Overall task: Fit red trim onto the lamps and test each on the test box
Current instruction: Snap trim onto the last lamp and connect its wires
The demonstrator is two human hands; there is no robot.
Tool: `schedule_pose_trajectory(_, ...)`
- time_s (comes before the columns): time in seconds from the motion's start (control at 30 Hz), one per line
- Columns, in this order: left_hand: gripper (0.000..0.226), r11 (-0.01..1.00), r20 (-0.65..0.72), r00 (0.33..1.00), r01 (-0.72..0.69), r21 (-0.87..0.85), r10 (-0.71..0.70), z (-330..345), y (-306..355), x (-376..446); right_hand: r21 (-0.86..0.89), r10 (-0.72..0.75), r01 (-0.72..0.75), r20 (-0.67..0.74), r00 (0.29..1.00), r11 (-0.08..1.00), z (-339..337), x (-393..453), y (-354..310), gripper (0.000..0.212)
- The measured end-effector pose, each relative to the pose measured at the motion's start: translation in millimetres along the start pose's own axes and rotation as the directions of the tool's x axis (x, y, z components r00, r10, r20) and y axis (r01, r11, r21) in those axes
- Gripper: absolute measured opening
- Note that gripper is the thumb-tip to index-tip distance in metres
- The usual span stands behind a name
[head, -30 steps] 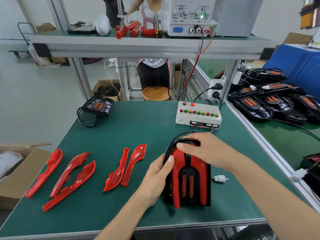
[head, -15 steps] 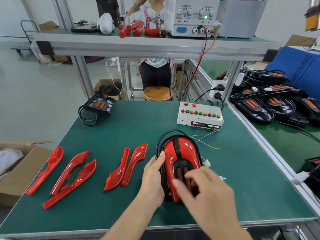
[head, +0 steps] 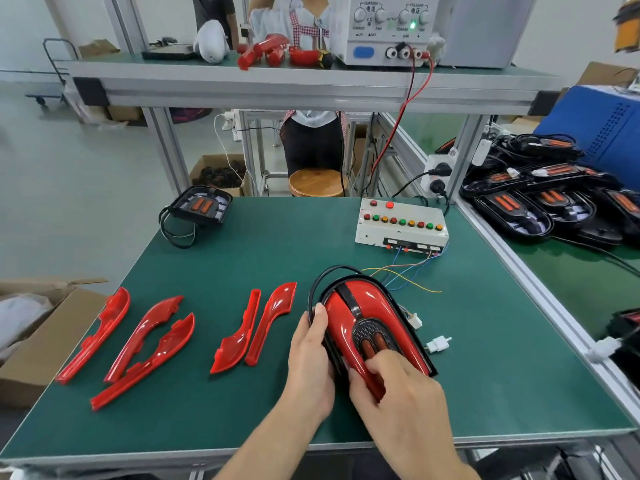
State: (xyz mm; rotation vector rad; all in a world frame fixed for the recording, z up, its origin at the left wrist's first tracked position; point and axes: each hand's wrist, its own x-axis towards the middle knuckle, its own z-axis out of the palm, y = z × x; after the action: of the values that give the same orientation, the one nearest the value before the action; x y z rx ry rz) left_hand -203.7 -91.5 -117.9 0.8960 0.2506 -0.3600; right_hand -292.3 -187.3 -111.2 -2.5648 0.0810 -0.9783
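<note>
A black lamp (head: 367,323) with red trim fitted on it lies on the green table (head: 284,254), its black cable looped behind it. My left hand (head: 310,358) grips its left edge, thumb on the red trim. My right hand (head: 398,386) holds its near end, fingers curled over the trim and the orange lenses. Its white connector (head: 438,344) lies loose to the right. The white test box (head: 401,225) with coloured buttons stands behind, coloured wires trailing from it. Loose red trim pieces lie to the left, a pair (head: 254,323) nearest and three (head: 128,337) further left.
Another black lamp (head: 202,206) with a cable sits at the table's far left. Several lamps (head: 540,199) are piled on the bench to the right. A power supply (head: 391,29) stands on the upper shelf. A cardboard box (head: 38,334) is at the left; a person stands behind the shelf.
My right hand has left the lamp's far end and come to its near end. The lamp has turned a little, its nose now pointing left of the test box.
</note>
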Motion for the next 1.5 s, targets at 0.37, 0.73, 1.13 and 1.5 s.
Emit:
schedule_pose_trajectory(0.37, 0.050, 0.996, -0.034, 0.997, 0.073, -0.053, -0.075, -4.0, 0.2, 6.0, 0.102, 0.053, -0.043, -0.104, 0.993, 0.994, -6.5, -3.5, -2.8, 0.024)
schedule_pose_trajectory(0.73, 0.066, 1.000, 0.049, 0.999, 0.018, 0.003, -0.018, -9.1, -4.1, 1.6, -0.139, -0.047, 0.038, -0.058, 0.997, 0.990, 15.2, -7.7, -6.9, 0.027)
schedule_pose_trajectory(1.13, 0.051, 0.999, 0.105, 0.994, -0.029, 0.015, 0.027, -10.8, -2.5, -0.8, -0.122, -0.010, 0.006, -0.034, 0.999, 0.993, 8.7, -11.8, -6.5, 0.027)
schedule_pose_trajectory(1.5, 0.065, 1.000, 0.115, 0.993, -0.025, 0.003, 0.024, -11.1, -2.4, -1.4, 0.035, 0.014, -0.012, -0.045, 0.999, 0.999, 1.1, -12.6, 1.6, 0.021)
